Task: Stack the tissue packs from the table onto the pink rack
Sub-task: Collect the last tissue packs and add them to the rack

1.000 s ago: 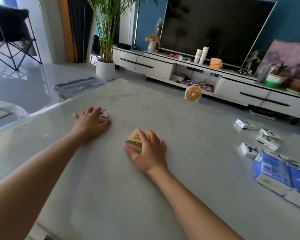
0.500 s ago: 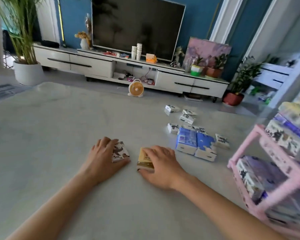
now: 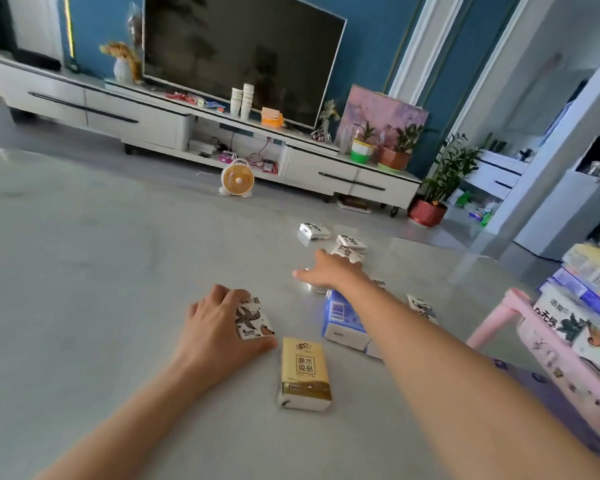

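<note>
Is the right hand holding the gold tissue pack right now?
No, the gold tissue pack lies free on the table while the right hand reaches toward the white packs farther off.

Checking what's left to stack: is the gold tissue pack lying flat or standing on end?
Lying flat: the gold rectangular tissue pack rests on the grey table, printed front up.

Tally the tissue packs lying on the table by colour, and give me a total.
Gold packs: 1
Blue packs: 2 (one mostly hidden)
White patterned packs: 7 (one in the left hand, two partly hidden)
Total: 10
</note>
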Demonstrator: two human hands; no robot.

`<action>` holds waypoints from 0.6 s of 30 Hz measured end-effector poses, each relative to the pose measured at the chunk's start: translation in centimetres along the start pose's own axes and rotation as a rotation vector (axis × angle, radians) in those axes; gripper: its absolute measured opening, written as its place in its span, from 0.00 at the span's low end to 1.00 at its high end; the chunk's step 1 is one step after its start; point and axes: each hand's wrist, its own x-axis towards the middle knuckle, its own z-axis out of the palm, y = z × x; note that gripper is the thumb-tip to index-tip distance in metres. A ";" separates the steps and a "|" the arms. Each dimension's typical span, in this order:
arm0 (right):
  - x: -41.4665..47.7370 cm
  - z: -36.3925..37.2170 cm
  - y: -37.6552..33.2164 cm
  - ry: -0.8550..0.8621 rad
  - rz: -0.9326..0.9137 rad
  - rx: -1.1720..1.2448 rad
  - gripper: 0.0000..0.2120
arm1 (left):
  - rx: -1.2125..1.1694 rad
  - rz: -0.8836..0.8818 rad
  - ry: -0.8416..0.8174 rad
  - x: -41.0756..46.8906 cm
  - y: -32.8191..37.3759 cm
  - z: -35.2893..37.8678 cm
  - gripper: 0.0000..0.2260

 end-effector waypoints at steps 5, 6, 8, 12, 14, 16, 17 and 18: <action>1.3 0.7 -1.6 -0.021 0.062 -0.095 0.26 | -0.033 -0.015 0.052 0.2 -0.3 0.2 0.34; 1.2 0.6 -1.6 -0.041 0.064 -0.087 0.26 | -0.030 -0.004 0.057 0.2 -0.3 0.2 0.36; 0.7 0.1 -1.5 -0.059 0.091 -0.064 0.27 | -0.011 0.012 0.055 0.1 -0.3 0.3 0.40; 0.3 -0.1 -1.2 -0.045 0.122 -0.008 0.19 | -0.067 -0.006 0.091 -0.1 -0.5 0.2 0.38; -0.2 0.0 -1.5 -0.058 0.100 0.055 0.19 | -0.121 -0.018 0.099 -0.3 -0.7 0.1 0.35; -1.0 0.5 -1.1 -0.082 0.060 0.124 0.25 | -0.181 -0.052 0.101 -0.4 -0.6 -0.1 0.32; -1.9 0.4 -0.9 -0.078 0.023 0.170 0.29 | -0.214 -0.074 0.123 -0.3 -0.3 -0.4 0.30; -2.5 0.8 -0.7 -0.071 -0.015 0.203 0.34 | -0.260 -0.132 0.152 -0.5 -0.2 -0.3 0.29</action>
